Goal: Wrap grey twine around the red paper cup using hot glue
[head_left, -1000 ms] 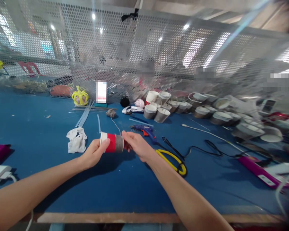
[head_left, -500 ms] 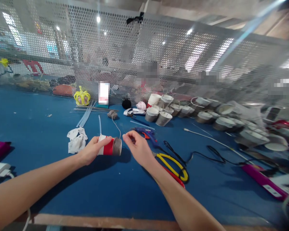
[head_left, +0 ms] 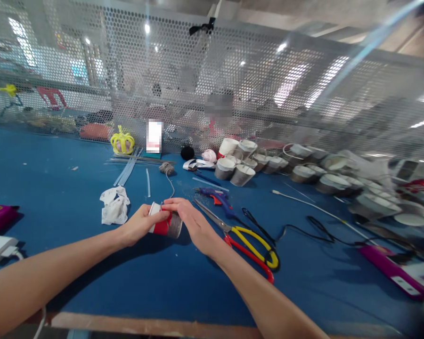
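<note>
My left hand [head_left: 138, 227] is wrapped round a paper cup [head_left: 156, 210] that lies on its side, tilted, with its mouth toward the left. A red band circles the cup, and grey yarn [head_left: 175, 225] is wound round its narrower end. My right hand [head_left: 198, 228] reaches over the cup from the right. Its fingers are stretched out and lie across the cup's upper side; the thumb is hidden. From a small grey yarn ball [head_left: 167, 167], a strand runs down behind the right fingers, where its end is hidden.
Right of my hands lie scissors [head_left: 247, 235] with yellow and red handles and a blue glue gun [head_left: 219, 197]. Several grey-wrapped cups [head_left: 242, 175] stand at the back right. A crumpled white cloth [head_left: 115, 207] lies left. Cables and a purple power strip [head_left: 392, 270] are at right.
My right hand has moved left, from beside the cup onto its upper side, and its bent fingers have straightened. The cup has tilted slightly, its yarn-wound end lower.
</note>
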### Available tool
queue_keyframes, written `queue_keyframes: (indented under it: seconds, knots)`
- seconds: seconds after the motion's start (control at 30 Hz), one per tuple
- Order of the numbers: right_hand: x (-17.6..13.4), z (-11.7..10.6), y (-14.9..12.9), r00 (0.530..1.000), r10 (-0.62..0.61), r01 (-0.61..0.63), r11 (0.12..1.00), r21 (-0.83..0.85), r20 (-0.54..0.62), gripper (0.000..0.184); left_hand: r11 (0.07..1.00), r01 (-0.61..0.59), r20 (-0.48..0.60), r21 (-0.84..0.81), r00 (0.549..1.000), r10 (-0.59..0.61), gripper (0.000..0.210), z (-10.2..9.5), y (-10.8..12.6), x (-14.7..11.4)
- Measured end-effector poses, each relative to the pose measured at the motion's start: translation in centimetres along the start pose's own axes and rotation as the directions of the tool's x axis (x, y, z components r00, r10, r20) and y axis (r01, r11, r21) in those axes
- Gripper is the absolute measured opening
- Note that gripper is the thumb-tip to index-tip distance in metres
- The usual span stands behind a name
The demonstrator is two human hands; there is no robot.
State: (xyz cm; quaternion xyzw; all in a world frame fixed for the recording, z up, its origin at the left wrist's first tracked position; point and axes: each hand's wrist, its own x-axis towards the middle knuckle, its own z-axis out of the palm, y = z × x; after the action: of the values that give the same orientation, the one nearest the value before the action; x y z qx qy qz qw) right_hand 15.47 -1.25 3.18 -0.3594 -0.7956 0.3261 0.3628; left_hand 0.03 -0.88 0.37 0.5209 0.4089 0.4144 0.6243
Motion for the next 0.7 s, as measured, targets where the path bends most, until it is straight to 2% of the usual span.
queue_keyframes:
  seconds: [0.1, 0.17, 0.2, 0.23, 0.27, 0.33, 0.4, 0.5, 0.6, 0.7]
  knots:
    - [0.7, -1.9, 0.3, 0.987, 0.102, -0.109, 0.993, -0.048, -0.123, 0.033, 0.999, 0.031, -0.048, -0.021, 0.998, -0.032, 0.023, 0.0, 0.0, 0.2]
    - [1.3, -4.2, 0.8, 0.938, 0.201, -0.249, 0.957, -0.146, -0.281, 0.035, 0.999, 0.038, -0.08, -0.021, 0.996, -0.039, 0.023, -0.2, 0.0, 0.3]
    - [1.6, -5.6, 1.1, 0.9, 0.247, -0.349, 0.902, -0.255, -0.36, 0.036, 0.999, 0.037, -0.096, -0.011, 0.995, -0.038, 0.023, -0.2, 0.0, 0.4]
    - [1.8, -6.9, 1.5, 0.861, 0.284, -0.453, 0.806, -0.381, -0.422, 0.035, 0.999, 0.034, -0.109, 0.0, 0.993, -0.034, 0.024, -0.3, 0.0, 0.4]
    - [2.0, -8.1, 2.0, 0.837, 0.312, -0.506, 0.753, -0.42, -0.449, 0.031, 1.0, 0.029, -0.118, 0.009, 0.993, -0.028, 0.025, -0.4, 0.1, 0.5]
    - [2.1, -9.8, 3.4, 0.803, 0.386, -0.583, 0.67, -0.46, -0.455, 0.02, 0.999, 0.027, -0.132, 0.021, 0.991, -0.024, 0.027, -0.4, 0.1, 0.5]
    - [1.9, -10.5, 5.1, 0.777, 0.485, -0.63, 0.604, -0.488, -0.402, 0.009, 0.999, 0.034, -0.152, 0.035, 0.988, -0.029, 0.029, -0.4, 0.1, 0.6]
    - [1.4, -10.0, 7.4, 0.729, 0.582, -0.677, 0.54, -0.499, -0.359, 0.016, 0.994, 0.057, -0.196, 0.09, 0.98, -0.038, 0.031, -0.3, 0.1, 0.6]
    - [1.3, -9.5, 8.5, 0.7, 0.603, -0.709, 0.521, -0.475, -0.382, 0.025, 0.985, 0.083, -0.213, 0.148, 0.976, -0.05, 0.033, -0.3, 0.1, 0.5]
    - [1.3, -9.8, 7.5, 0.698, 0.587, -0.716, 0.566, -0.408, -0.411, 0.031, 0.978, 0.085, -0.197, 0.188, 0.979, -0.048, 0.035, -0.3, 0.1, 0.5]
